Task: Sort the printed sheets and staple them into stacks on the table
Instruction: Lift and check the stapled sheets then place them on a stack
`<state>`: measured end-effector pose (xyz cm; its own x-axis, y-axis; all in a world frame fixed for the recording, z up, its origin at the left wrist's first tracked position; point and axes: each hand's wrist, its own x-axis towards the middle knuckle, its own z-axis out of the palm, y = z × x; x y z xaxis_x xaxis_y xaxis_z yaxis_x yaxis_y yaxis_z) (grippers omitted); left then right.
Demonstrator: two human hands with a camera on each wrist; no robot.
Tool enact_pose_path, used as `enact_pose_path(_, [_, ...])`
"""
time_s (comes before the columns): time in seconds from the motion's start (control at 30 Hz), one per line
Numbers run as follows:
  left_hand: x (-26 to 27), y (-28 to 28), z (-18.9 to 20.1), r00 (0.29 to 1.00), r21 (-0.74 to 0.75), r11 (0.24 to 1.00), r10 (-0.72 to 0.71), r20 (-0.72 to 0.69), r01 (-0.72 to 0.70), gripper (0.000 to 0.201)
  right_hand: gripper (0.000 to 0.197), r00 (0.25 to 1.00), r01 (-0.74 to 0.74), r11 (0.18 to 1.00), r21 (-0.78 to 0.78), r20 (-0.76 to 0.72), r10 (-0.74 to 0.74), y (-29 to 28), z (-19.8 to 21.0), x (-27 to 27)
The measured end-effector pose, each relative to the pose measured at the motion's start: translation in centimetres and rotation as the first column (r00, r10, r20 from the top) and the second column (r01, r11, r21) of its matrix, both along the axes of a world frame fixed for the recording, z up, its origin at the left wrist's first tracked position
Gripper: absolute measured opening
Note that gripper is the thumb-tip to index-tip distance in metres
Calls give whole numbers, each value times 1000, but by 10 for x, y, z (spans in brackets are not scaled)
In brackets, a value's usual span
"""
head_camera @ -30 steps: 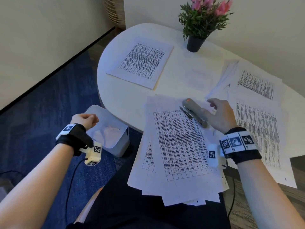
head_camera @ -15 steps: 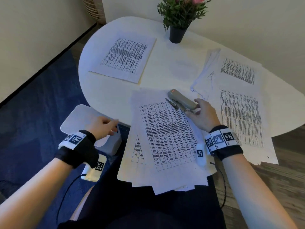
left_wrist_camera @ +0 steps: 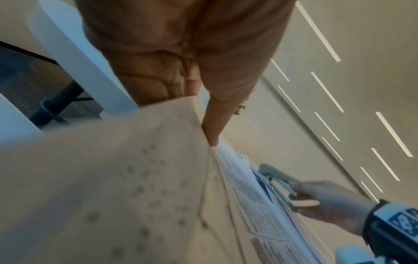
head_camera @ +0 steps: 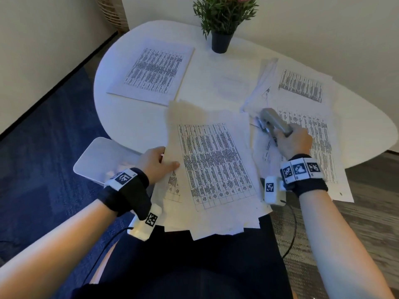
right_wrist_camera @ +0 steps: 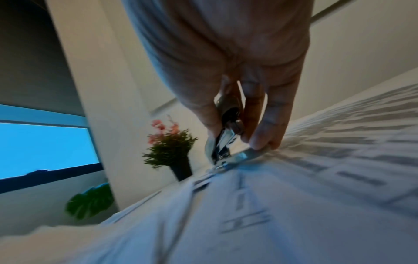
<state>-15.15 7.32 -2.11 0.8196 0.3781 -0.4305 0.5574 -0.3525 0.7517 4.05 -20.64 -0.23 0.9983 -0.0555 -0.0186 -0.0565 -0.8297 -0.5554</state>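
A loose pile of printed sheets [head_camera: 216, 165] hangs over the near edge of the white table [head_camera: 133, 126] onto my lap. My left hand [head_camera: 157, 164] holds its left edge, thumb on top [left_wrist_camera: 212, 128], fingers under the paper. My right hand [head_camera: 293, 141] grips the rear of a grey stapler [head_camera: 273, 123] just right of the pile, above the right-hand sheets [head_camera: 313, 134]; the right wrist view shows my fingers [right_wrist_camera: 267, 128] around the stapler [right_wrist_camera: 228, 135]. A neat stack [head_camera: 153, 70] lies at the table's far left, another sheet [head_camera: 300, 85] at the far right.
A potted plant [head_camera: 222, 22] with pink flowers stands at the table's back edge. A white box-shaped device [head_camera: 101, 160] sits on the blue carpet below the table's left side. A cable [head_camera: 291, 229] trails from my right wrist.
My left hand rose from the white device and took the pile's left edge. My right hand lifted the stapler off the pile and carried it right.
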Motion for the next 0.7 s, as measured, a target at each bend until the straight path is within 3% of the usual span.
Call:
enact_pose_path(0.13, [0,9,2,985,-24,992,126,121,-124,12,30,999,39,999,-7,-24,-39,-17,-4,8])
enact_pose_path(0.23, [0,11,8,954,-93,974,223,199,-208,12,45,976,-8,996,-85,216,26,-6,-1,-1])
enact_pose_path(0.3, [1,14,11,930,-153,958,274,246,-242,15,44,936,-146,989,-31,320,148,15,5,-14])
enact_pose_path(0.37, [3,15,15,911,-211,939,321,260,-271,14,53,961,-266,961,71,103,259,38,8,-24])
enact_pose_path(0.43, [6,16,17,891,-264,916,370,263,-302,9,53,932,-311,943,120,-155,327,54,6,-31])
enact_pose_path(0.6, [8,24,12,846,-363,840,493,202,-403,8,44,958,-224,960,167,-145,248,63,2,-32])
enact_pose_path(0.7, [7,33,-3,852,-286,855,491,181,-432,10,28,972,-209,969,133,-78,220,56,9,-28])
